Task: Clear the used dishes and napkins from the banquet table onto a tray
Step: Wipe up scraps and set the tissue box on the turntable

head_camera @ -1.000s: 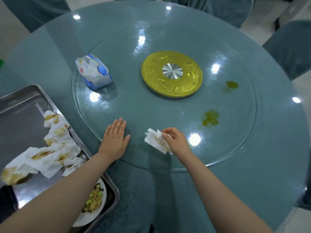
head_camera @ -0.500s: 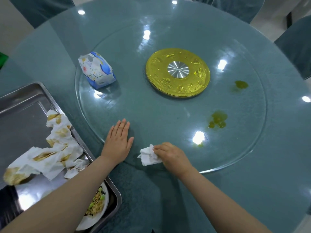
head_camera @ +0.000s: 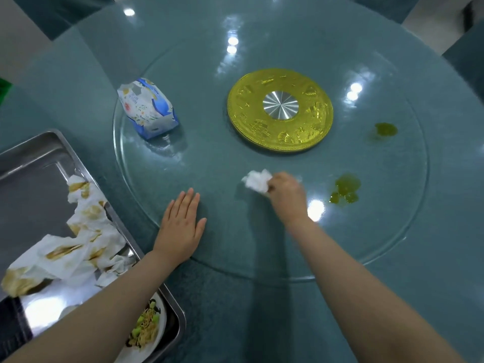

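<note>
a: we're wiping the glass turntable (head_camera: 262,244); right hand (head_camera: 286,196) grips a crumpled white napkin (head_camera: 257,181), left hand (head_camera: 180,227) rests flat, fingers straight.

b: next we likely need the 2 green spills (head_camera: 345,189) to its right. the steel tray (head_camera: 39,158), near left, holds stained napkins (head_camera: 76,244) and a plate of leftovers (head_camera: 146,334).

Glossy clear glass is seen on the turntable (head_camera: 262,158), lamps mirrored in it. Embossed gold foil shines on the hub disc (head_camera: 309,132), brushed metal at its centre. The tray (head_camera: 39,163) is polished steel; crumpled soft paper napkins (head_camera: 83,247) are stained.
</note>
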Demonstrator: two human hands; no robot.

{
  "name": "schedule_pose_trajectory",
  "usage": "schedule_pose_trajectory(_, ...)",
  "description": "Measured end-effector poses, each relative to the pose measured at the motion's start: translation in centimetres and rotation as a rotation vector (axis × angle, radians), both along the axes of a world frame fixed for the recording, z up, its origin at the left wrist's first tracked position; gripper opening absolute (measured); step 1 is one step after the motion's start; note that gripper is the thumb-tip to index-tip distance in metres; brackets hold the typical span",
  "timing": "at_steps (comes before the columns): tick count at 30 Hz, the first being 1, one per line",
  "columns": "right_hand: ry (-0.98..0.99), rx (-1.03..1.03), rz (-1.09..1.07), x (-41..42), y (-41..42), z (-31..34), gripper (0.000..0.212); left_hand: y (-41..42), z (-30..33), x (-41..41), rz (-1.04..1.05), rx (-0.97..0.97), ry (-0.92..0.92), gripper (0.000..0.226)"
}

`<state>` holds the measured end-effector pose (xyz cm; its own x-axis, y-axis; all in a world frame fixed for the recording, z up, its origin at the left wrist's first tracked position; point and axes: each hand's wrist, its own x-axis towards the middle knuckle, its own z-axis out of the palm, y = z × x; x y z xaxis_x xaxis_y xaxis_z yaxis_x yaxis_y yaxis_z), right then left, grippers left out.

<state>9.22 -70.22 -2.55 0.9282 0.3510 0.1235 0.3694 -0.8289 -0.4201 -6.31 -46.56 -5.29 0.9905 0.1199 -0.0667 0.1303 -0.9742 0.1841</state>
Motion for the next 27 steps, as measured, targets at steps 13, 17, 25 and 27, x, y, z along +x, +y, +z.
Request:
schedule_pose_trajectory(13,0.099,-0.034,-0.261,7.9,0.6,0.8,0.018,0.8,0.3,0.3,-0.008,-0.007,0.005,0.066)
schedule_pose_trajectory(17,0.102,-0.063,-0.297,6.5,4.1,0.7,0.017,0.6,0.1,0.4,0.01,-0.008,0.005,0.067)
schedule_pose_trajectory(25,0.047,-0.02,0.481,-7.9,3.8,-0.1,0.021,0.5,0.3,0.4,0.005,-0.018,0.02,0.064)
schedule_pose_trajectory(27,0.05,-0.06,0.626,-7.3,2.7,-0.2,0.021,0.4,0.3,0.3,0.006,-0.015,0.025,0.064)
